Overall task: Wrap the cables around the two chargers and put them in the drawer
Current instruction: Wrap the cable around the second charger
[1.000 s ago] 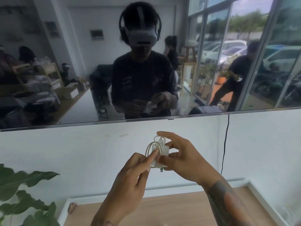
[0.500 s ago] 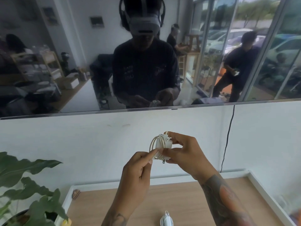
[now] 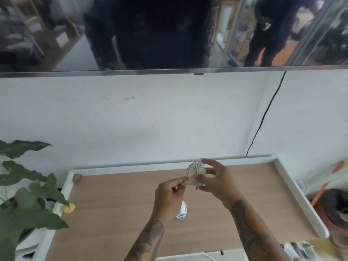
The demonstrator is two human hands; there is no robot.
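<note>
My right hand (image 3: 213, 182) holds a white charger (image 3: 200, 175) above the wooden cabinet top (image 3: 113, 210), with its white cable (image 3: 192, 170) looped around it in several coils. My left hand (image 3: 169, 196) pinches the cable's end right beside the charger. A second white charger (image 3: 182, 210) with its cable wound on it lies on the cabinet top below my left hand, partly hidden by it. The white edge of what may be an open drawer (image 3: 197, 257) shows at the bottom of the view.
A leafy green plant (image 3: 24, 200) stands at the left. A black cord (image 3: 263, 117) runs down the white wall from a wide dark screen (image 3: 169, 34). A raised white rim (image 3: 293, 185) borders the cabinet top. A small yellow object (image 3: 69, 208) lies at its left edge.
The view has tipped downward, so both hands and the charger now sit lower, over the cabinet top. The second charger has come into sight. The grips look unchanged.
</note>
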